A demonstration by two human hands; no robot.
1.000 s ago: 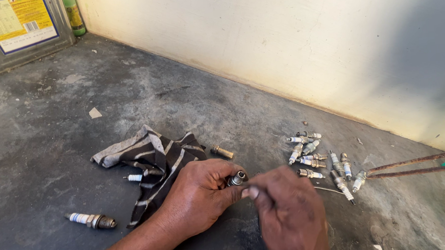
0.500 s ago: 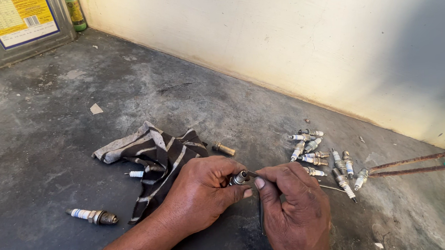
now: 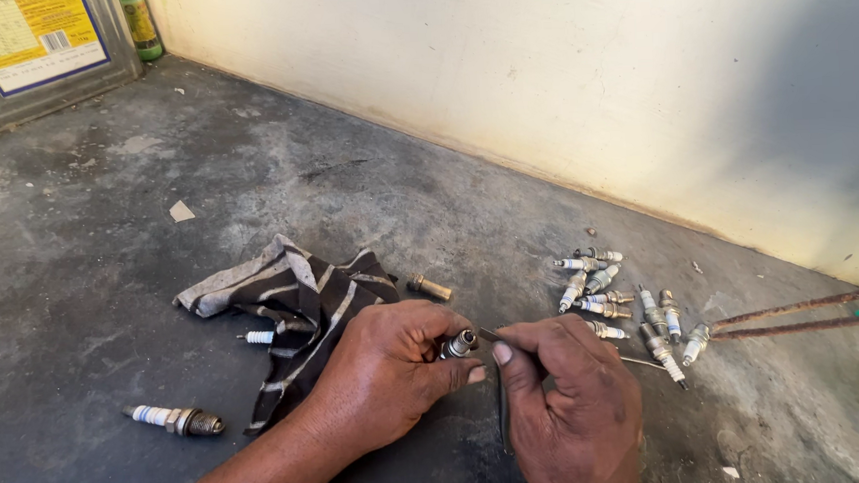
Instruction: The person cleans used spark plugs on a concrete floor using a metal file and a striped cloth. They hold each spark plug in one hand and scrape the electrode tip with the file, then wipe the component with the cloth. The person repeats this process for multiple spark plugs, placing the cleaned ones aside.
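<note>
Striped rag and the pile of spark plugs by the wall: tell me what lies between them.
In the head view, between the striped rag and the pile of spark plugs, one small brass-coloured metal piece lies on the bare grey floor.

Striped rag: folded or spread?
Crumpled, neither. The striped rag lies bunched in loose folds on the floor, beside the left hand.

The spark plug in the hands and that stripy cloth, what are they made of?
Spark plug: looks like metal, grey and a bit shiny at the tip; the left hand hides the rest. Cloth: soft woven fabric, dark with pale stripes, crumpled into folds.
</note>
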